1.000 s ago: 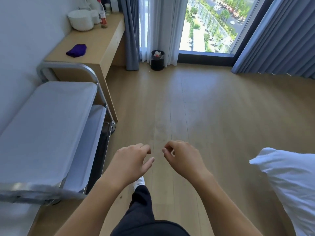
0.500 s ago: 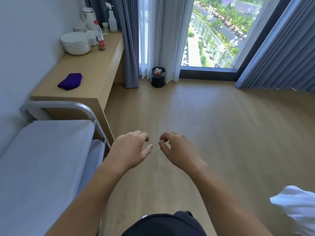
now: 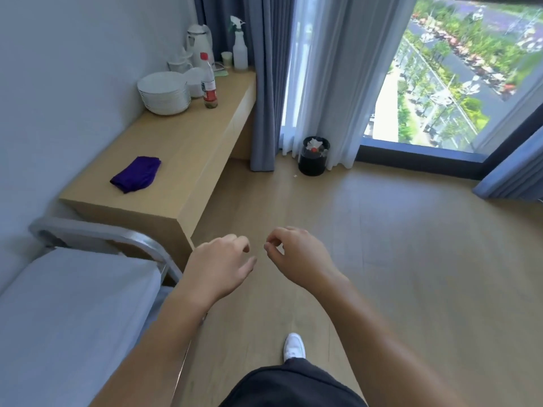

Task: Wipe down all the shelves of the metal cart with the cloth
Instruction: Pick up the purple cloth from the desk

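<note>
So you're at the very start, I'd judge: nothing wiped, and the cloth [image 3: 136,174] not in hand. Your metal cart [image 3: 70,318] sits just left of your left hand [image 3: 219,267], its top shelf pale grey and flat, with a curved steel rail at the far end. Ahead and left of both hands, the wooden counter [image 3: 188,148] carries that cloth, a loosely folded purple piece, well apart from them. Your left hand and right hand [image 3: 296,257] hang empty, loosely curled. Next: step forward, reach left, grasp it.
</note>
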Action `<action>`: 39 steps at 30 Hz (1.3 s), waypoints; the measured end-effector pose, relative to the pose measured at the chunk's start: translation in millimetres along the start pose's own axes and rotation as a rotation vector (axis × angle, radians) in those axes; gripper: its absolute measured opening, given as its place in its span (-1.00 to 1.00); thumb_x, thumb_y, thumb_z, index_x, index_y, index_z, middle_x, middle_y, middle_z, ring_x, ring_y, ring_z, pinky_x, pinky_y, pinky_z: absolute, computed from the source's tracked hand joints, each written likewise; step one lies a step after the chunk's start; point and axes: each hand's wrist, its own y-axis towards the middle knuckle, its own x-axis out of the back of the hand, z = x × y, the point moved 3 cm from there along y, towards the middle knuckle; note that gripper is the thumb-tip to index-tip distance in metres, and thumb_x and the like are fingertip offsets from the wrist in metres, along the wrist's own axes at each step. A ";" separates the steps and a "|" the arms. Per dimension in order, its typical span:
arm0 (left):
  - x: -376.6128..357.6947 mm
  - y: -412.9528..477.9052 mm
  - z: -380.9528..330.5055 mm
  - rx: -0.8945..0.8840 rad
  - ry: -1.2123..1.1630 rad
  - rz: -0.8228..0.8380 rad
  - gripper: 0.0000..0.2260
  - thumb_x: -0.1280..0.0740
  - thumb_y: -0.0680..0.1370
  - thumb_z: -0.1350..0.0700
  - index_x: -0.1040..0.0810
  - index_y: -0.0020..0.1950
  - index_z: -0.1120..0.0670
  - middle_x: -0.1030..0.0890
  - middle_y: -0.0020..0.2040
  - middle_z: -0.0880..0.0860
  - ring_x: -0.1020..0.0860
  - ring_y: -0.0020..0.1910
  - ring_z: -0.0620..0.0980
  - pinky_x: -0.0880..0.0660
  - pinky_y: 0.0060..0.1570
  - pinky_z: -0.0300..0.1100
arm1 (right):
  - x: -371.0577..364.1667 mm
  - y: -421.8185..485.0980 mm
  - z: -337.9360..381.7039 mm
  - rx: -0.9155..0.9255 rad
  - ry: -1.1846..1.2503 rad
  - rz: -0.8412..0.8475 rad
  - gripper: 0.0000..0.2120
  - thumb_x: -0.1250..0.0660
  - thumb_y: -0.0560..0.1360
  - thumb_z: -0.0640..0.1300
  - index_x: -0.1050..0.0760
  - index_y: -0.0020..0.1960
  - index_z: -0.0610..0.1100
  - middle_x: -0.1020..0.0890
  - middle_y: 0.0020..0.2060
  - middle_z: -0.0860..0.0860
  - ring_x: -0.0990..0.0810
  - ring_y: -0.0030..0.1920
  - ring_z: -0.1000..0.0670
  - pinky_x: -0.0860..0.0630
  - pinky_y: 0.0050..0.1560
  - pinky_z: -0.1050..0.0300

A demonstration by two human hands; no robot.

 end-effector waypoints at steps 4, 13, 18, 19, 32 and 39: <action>15.2 57.7 15.5 0.121 -0.012 0.000 -0.70 -0.19 0.58 -0.18 -0.50 0.20 -0.06 -0.58 0.09 -0.10 -0.57 0.01 -0.08 -0.52 -0.02 -0.08 | 28.4 86.0 -11.7 0.081 -0.012 0.026 -0.79 -0.19 0.57 0.08 -0.53 0.05 0.03 -0.59 -0.05 0.12 -0.55 -0.09 0.07 -0.55 -0.13 0.07; 32.6 122.4 114.6 0.462 -0.110 -0.038 -0.72 -0.21 0.59 -0.16 -0.52 0.17 -0.03 -0.58 0.08 -0.12 -0.56 -0.03 -0.10 -0.48 -0.12 -0.13 | -3.7 232.5 27.7 0.307 -0.016 0.228 -0.82 -0.19 0.56 0.10 -0.51 0.01 0.06 -0.58 -0.06 0.13 -0.53 -0.09 0.05 -0.49 -0.18 0.12; 43.6 155.2 185.9 0.562 -0.107 -0.106 -0.72 -0.21 0.60 -0.14 -0.51 0.19 -0.03 -0.57 0.09 -0.15 -0.54 -0.03 -0.13 -0.43 -0.19 -0.18 | -28.5 311.6 80.1 0.441 -0.040 0.286 -0.79 -0.19 0.57 0.08 -0.52 0.07 0.02 -0.58 -0.05 0.11 -0.52 -0.12 0.07 -0.45 -0.23 0.15; 46.4 159.6 199.3 0.581 -0.114 -0.124 -0.72 -0.21 0.60 -0.14 -0.51 0.19 -0.03 -0.58 0.09 -0.15 -0.54 -0.04 -0.13 -0.44 -0.19 -0.18 | -33.1 325.3 93.0 0.476 -0.045 0.296 -0.78 -0.19 0.58 0.09 -0.52 0.08 0.02 -0.58 -0.04 0.11 -0.53 -0.11 0.08 -0.47 -0.22 0.15; 36.7 163.7 311.4 0.937 -0.092 -0.163 -0.80 -0.18 0.60 -0.12 -0.49 0.04 -0.04 -0.55 -0.15 -0.11 -0.52 -0.22 -0.15 -0.37 -0.33 -0.27 | -133.0 433.7 208.8 0.822 -0.055 0.514 -0.81 -0.21 0.58 0.03 -0.55 0.07 0.00 -0.62 -0.06 0.10 -0.56 -0.09 0.09 -0.57 -0.09 0.10; 14.3 179.6 344.9 1.188 -0.210 -0.177 -0.83 -0.19 0.60 -0.11 -0.47 0.01 -0.05 -0.55 -0.15 -0.09 -0.52 -0.20 -0.14 -0.52 -0.15 -0.20 | -194.7 489.2 253.2 0.985 -0.155 0.724 -0.76 -0.20 0.57 0.03 -0.52 0.17 -0.01 -0.60 0.06 0.05 -0.56 0.01 0.01 -0.60 -0.06 -0.02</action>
